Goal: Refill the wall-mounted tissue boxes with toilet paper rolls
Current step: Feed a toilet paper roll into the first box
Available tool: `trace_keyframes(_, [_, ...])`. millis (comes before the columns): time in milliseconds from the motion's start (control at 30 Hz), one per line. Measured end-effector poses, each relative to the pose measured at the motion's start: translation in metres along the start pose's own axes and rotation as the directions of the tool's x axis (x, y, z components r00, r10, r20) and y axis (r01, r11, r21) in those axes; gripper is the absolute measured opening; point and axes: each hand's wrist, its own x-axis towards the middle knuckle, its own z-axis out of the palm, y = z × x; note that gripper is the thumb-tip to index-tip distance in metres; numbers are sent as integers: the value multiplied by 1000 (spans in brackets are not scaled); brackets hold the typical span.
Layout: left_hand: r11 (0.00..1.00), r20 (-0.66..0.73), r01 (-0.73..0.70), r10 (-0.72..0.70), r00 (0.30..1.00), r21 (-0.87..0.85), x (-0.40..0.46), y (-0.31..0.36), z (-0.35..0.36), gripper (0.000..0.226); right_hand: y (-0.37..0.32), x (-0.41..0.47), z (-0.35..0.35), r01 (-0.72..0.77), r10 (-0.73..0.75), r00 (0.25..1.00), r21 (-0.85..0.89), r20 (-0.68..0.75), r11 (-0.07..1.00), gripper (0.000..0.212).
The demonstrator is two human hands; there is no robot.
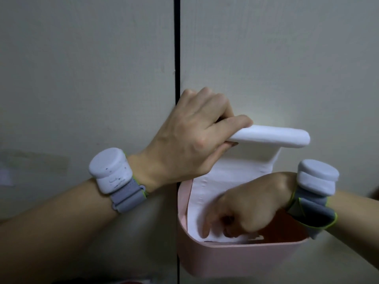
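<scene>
A pink wall-mounted tissue box [225, 261] hangs open-topped on the right grey panel. My left hand [190, 138] grips the left end of a flattened white toilet paper roll [272, 137] held level above the box. A sheet of paper [221, 179] hangs from the roll down into the box. My right hand [246, 206] reaches down inside the box, its fingers curled against the lower end of the sheet; whether they pinch it is unclear. Both wrists carry white sensor pucks on grey straps.
Two pale grey wall panels [82, 78] meet at a dark vertical gap [177, 48] just left of the box. A strip of tape and a paper scrap [8, 177] stick to the left panel.
</scene>
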Motion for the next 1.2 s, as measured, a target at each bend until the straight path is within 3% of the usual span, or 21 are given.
trace_keyframes(100, [1000, 14, -3, 4, 1000, -9, -5, 3, 2, 22, -2, 0, 1, 1, -2, 999, 27, 47, 1000, 46])
trace_keyframes(367, [999, 21, 25, -24, 999, -35, -10, 8, 5, 22, 4, -16, -4, -61, 61, 998, -3, -8, 998, 41])
trace_keyframes(500, [999, 29, 21, -20, 999, -38, -11, 12, 9, 23, 10, -19, 3, -120, 120, 993, -2, 12, 993, 49])
trace_keyframes(800, [1000, 29, 6, -5, 1000, -19, -11, 15, 12, 22, 13, -18, 3, -81, 81, 997, 45, 1, 996, 52])
trace_keyframes(1033, [999, 69, -21, 24, 997, -48, -15, 12, 9, 25, 5, -9, 5, -56, 58, 997, -54, 47, 997, 55])
trace_keyframes(1200, [998, 74, -39, 42, 996, -47, -16, 11, 9, 25, 0, -11, -1, -15, 15, 1000, -38, -11, 999, 54])
